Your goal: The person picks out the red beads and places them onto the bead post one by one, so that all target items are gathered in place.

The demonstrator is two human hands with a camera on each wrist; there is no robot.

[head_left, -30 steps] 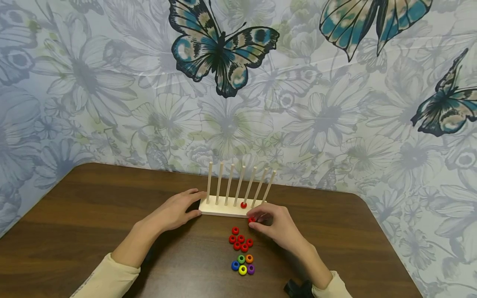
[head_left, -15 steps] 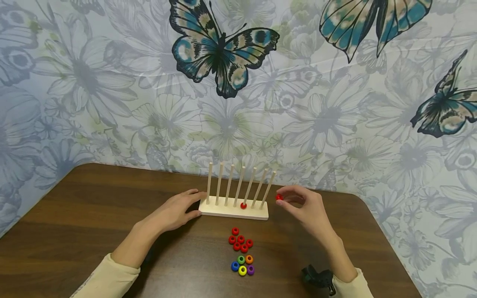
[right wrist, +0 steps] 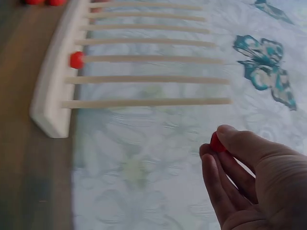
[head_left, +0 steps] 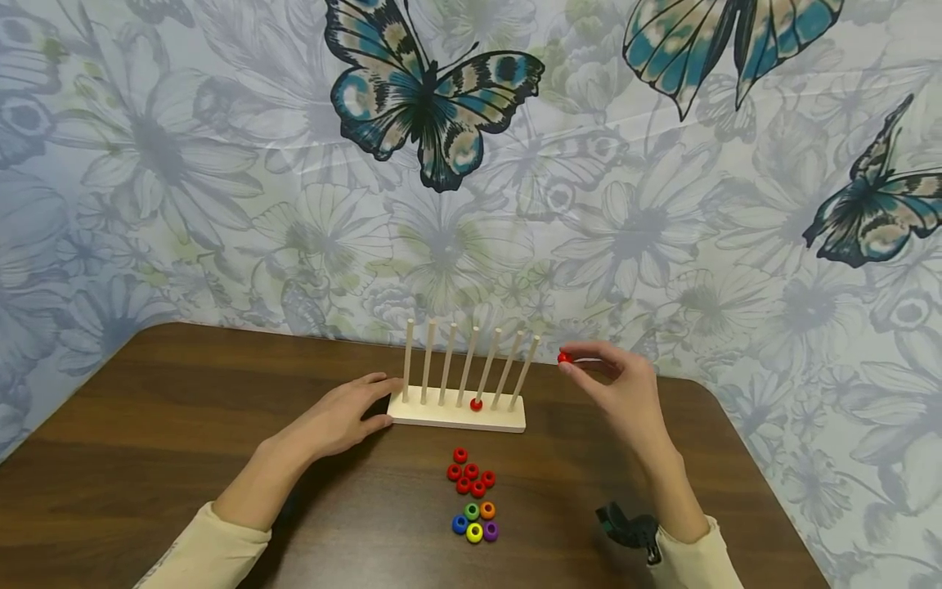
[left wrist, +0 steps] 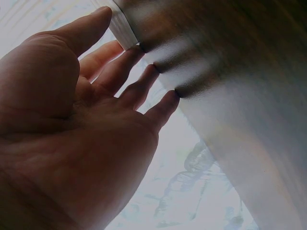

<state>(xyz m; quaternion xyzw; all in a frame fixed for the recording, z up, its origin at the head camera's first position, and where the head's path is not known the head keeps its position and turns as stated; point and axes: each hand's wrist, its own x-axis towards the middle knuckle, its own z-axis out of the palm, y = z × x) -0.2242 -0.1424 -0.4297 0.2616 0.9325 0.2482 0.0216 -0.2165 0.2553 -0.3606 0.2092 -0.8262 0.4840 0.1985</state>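
Head view: from above and on your side of the pale wooden rack with seven round pegs (head_left: 456, 413), facing forward and down, far enough back to fit your left hand (head_left: 342, 417) and right hand (head_left: 629, 393) beside it.
Left-wrist view: very near your palm, looking along your fingers to the rack's left end, the brown wood-grain tabletop (left wrist: 259, 124) slanting.
Right-wrist view: off the rack's right end, looking leftward along its pegs, turned sideways; nearer the rack than the head view.
Head and left-wrist overlap: your left hand, the rack's left end.
Head and right-wrist overlap: all seven pegs, your right hand.
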